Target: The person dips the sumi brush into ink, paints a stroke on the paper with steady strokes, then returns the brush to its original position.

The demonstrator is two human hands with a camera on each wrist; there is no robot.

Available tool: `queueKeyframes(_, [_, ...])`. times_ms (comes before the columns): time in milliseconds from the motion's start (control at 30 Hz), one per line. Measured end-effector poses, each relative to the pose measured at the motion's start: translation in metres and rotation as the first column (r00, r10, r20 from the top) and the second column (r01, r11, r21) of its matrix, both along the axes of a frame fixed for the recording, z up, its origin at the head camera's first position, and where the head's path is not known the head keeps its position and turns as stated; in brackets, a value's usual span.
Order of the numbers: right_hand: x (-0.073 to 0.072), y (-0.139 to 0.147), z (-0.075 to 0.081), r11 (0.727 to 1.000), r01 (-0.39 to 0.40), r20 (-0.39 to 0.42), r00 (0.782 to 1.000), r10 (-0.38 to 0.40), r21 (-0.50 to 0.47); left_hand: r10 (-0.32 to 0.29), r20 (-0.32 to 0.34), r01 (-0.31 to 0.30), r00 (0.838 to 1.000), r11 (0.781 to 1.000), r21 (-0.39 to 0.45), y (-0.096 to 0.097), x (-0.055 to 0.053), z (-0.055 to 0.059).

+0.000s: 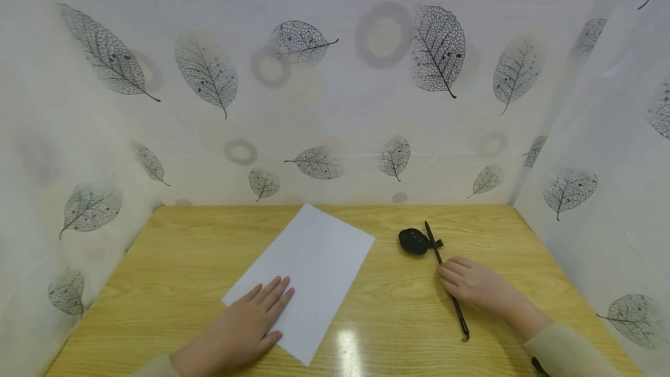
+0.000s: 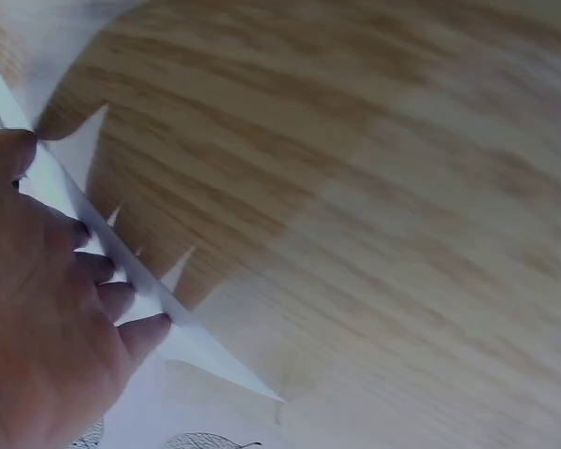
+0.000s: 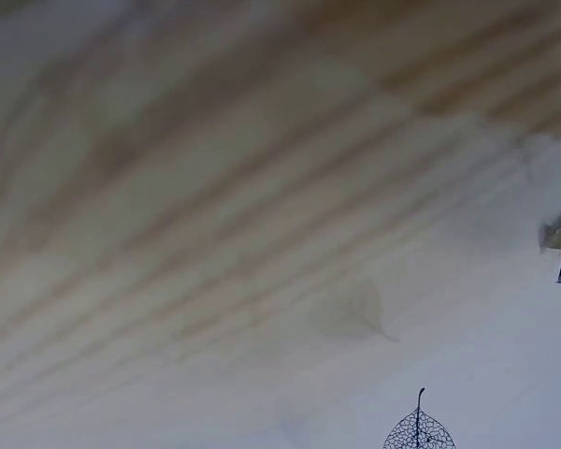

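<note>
Yellow wood makes the table [image 1: 157, 272]. The left hand [image 1: 243, 327] lies flat on white paper [image 1: 324, 266], fingers straight. Next is a black lump [image 1: 413, 241], then a thin brush [image 1: 458, 309], gripped by the right hand [image 1: 473, 284].

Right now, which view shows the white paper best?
Head: the white paper shows whole except under the left hand. Left wrist: only a foreshortened strip, partly hidden. Right wrist: none I can make out.

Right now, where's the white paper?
Head view, just left of centre: the white paper lies on the table, the left hand resting on its lower-left part.
</note>
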State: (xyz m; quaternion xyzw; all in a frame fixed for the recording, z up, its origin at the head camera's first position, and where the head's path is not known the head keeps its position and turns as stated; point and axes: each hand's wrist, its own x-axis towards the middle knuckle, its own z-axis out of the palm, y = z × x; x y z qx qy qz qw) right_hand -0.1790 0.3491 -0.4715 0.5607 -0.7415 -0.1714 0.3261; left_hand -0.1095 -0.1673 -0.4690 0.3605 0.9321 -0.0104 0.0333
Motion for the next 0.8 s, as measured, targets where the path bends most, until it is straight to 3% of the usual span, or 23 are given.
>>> queueKeyframes(200, [-0.001,0.0,0.0,0.999,-0.037,-0.028,0.999,0.037,-0.014,-0.001,-0.002,0.001,1.0,1.0,-0.029,0.005,0.002,0.004])
queueKeyframes(433, [-0.001,0.0,-0.001,0.995,-0.082,-0.051,0.996,0.079,-0.05,-0.034,0.012,0.035,0.999,0.997,-0.075,0.0,-0.005,0.005])
queueKeyframes(600, [-0.001,0.0,-0.001,0.995,-0.089,-0.065,0.994,0.086,-0.05,-0.06,0.015,0.061,0.998,0.997,-0.055,-0.005,-0.009,0.007])
queueKeyframes(800, [0.0,-0.001,0.004,0.995,-0.085,-0.092,0.993,0.08,-0.052,-0.046,0.05,0.046,0.998,0.999,-0.013,-0.005,-0.01,0.003])
